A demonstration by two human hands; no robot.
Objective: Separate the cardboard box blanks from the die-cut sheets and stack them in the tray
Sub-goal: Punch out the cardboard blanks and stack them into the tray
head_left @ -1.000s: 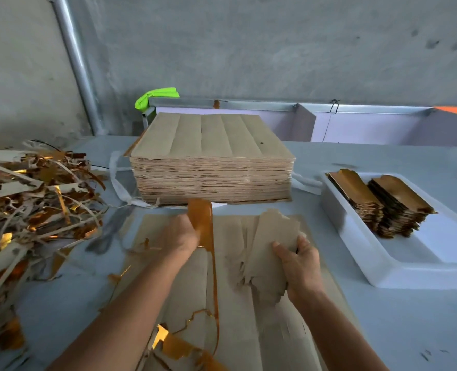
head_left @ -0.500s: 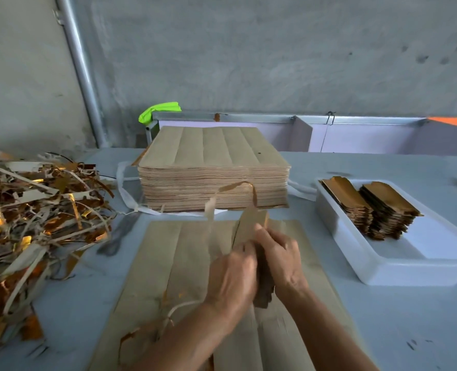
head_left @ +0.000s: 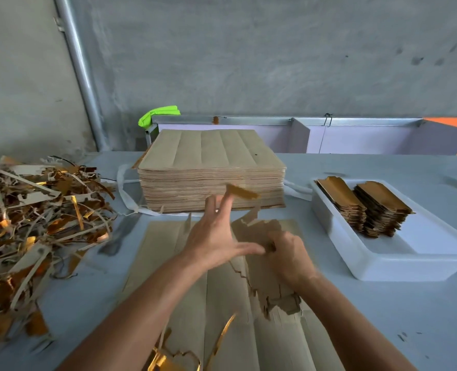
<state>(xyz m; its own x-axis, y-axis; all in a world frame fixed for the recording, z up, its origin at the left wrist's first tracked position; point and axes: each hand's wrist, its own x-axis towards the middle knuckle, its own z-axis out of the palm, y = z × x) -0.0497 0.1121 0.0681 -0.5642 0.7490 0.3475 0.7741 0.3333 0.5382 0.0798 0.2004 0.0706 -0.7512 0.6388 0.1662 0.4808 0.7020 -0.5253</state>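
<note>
My right hand (head_left: 289, 257) grips a bundle of brown cardboard blanks (head_left: 259, 279) with ragged edges, held just above the die-cut sheet (head_left: 168, 269) that lies flat in front of me. My left hand (head_left: 214, 236) hovers beside the bundle with fingers spread and straight. A small gold scrap (head_left: 242, 192) is at its fingertips; I cannot tell if it is held. The white tray (head_left: 361, 266) stands to the right and holds two stacks of gold-faced blanks (head_left: 341, 203) (head_left: 382, 211). A thick stack of uncut sheets (head_left: 211, 170) sits behind.
A heap of gold and grey scrap strips (head_left: 34, 223) covers the table's left side. More gold scrap (head_left: 168, 357) lies on the sheet near my forearms. White strapping (head_left: 122, 188) trails beside the stack. A metal-framed partition (head_left: 355, 135) runs along the back.
My hands, joined on the bundle half a second ago, have parted. The left hand has opened and lifted away to the left with a gold scrap at its fingertips; the right still holds the blanks.
</note>
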